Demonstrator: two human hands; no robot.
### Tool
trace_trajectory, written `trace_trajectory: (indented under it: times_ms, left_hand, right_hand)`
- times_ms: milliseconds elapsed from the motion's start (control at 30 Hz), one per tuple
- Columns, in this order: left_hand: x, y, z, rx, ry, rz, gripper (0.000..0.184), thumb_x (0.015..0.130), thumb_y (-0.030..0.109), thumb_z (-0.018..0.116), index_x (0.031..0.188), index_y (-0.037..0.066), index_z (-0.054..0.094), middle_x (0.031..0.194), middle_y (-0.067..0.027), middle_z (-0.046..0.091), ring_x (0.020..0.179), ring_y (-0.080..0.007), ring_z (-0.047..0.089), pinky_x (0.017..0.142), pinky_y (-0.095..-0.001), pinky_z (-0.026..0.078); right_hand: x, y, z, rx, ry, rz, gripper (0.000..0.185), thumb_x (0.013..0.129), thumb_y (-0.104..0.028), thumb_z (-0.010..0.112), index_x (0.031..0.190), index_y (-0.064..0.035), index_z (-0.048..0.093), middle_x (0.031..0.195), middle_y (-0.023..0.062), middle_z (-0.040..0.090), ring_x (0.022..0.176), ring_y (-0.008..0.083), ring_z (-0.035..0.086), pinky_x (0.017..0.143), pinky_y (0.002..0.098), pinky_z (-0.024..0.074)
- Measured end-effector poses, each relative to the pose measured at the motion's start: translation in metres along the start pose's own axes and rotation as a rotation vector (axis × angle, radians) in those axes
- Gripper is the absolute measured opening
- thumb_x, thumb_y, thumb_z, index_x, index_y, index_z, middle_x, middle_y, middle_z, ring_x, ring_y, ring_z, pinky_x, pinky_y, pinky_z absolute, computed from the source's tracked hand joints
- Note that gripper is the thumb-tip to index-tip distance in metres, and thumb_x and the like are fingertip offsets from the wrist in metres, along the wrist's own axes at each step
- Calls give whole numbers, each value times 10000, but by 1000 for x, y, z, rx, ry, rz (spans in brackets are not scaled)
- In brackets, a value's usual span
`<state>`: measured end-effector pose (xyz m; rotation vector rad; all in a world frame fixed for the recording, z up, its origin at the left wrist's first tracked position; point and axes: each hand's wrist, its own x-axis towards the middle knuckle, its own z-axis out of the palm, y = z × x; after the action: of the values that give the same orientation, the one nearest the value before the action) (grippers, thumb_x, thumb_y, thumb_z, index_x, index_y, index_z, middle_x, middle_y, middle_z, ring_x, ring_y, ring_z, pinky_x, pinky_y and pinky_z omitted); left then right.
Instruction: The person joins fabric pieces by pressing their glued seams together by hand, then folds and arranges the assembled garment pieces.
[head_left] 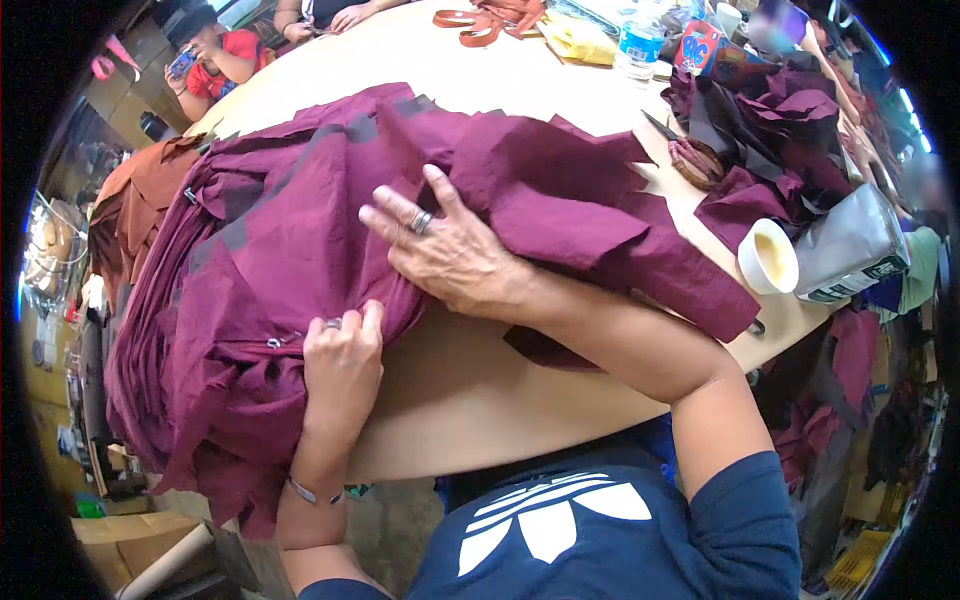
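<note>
Workroom shelves [60, 380] crowd the far left, dim and bent by the round lens, whose black border cuts off the corners. Brown cloth [140, 215] comes next, partly hidden by a heap of maroon cloth [290, 240] that covers the left and middle of a pale table [440, 430] and drapes over its near left edge. What lies under its folds cannot be seen. Beyond, a person [240, 55] in red holds up a blue phone [183, 64].

Left hand [343, 365] comes up from below, wrist braceleted, fingers curled, pinching a maroon fold just beside a zip pull [275, 343]; the thumb is hard to make out. At the top, another person's hands [350, 17] are cut off from the body.

Right hand [445, 245] lies on the maroon cloth, back upward, fingers spread; not every finger shows. Its forearm slants in from the right, elbow bent. Below it, bare tabletop runs to the curved near edge, giving open room between the arms.

More open table, washed out by glare, stretches behind the cloth to orange straps [485, 22] and a bottle [640, 45]. Farther right, scissors [690, 152] touch dark scraps [780, 110]; a cup [768, 257] and a silvery bag [855, 245] crowd the right edge.
</note>
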<state>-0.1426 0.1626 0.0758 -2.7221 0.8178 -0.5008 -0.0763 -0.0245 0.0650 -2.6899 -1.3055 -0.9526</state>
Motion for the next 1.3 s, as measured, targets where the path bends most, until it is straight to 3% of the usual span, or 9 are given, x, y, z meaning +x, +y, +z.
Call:
trace_trajectory:
  times_ms: [133,333,400,533,633,767,800,967,1300]
  left_hand:
    - [-9,6,14,-20,55,-20,287,682,43,564,969,37,581,674,-47,541,597,-193,577,616,-321,418]
    - [-37,3,12,102,66,-203,441,697,33,560,1134,87,538,1093,-106,572,1023,-274,541,938,-437,361]
    - [-38,5,11,123,85,-255,489,684,20,566,1167,81,519,1103,-114,563,1042,-299,526,955,-445,353]
    - [-39,-1,22,-38,40,-295,559,588,-73,569,1131,48,522,1035,-99,588,928,-261,578,868,-376,412]
    - [-43,-18,5,12,126,-225,509,619,-67,569,1108,72,569,956,-95,641,790,-280,613,782,-361,452]
    - [-64,-1,-58,-54,216,-341,344,767,207,599,1064,33,598,853,-133,641,761,-332,586,727,-394,458]
    - [-67,3,-59,-51,264,-233,402,725,65,568,1126,77,596,694,-113,573,679,-295,547,634,-376,451]
    - [-76,29,-16,-164,-124,-152,534,618,-104,473,1144,-7,496,899,-162,574,753,-324,570,835,-391,401]
    - [-47,-3,-32,-98,76,-19,395,656,-52,487,1036,-3,580,970,-130,620,859,-280,594,866,-391,408]
  right_hand:
    - [4,-8,0,201,-493,108,344,740,-127,567,1073,-47,532,1003,162,569,988,269,571,963,621,303]
    - [-29,-30,30,-71,109,201,457,824,-168,493,1274,-106,453,1028,208,574,770,250,612,850,508,429]
    - [-29,-35,33,-105,-15,213,414,830,-183,481,1239,-116,495,1059,225,581,758,231,617,788,464,453]
    - [-18,-30,40,38,165,198,70,725,-169,547,675,-126,524,538,25,558,521,153,566,551,328,412]
    - [-4,-26,15,-1,415,204,128,691,-194,542,585,-143,492,511,-6,523,484,159,520,569,373,379]
    - [-17,-50,-73,-103,445,231,281,748,-234,516,895,-14,611,680,79,609,676,200,593,742,386,428]
    - [-22,-56,-79,-112,432,227,310,760,-239,506,926,0,610,692,85,612,688,205,595,757,393,426]
    - [-63,-82,-16,0,93,330,336,813,-226,466,1013,17,584,745,91,617,744,231,608,801,411,432]
    - [-54,-56,-44,237,-119,243,373,733,-168,565,1040,39,525,675,78,596,638,205,588,715,352,386]
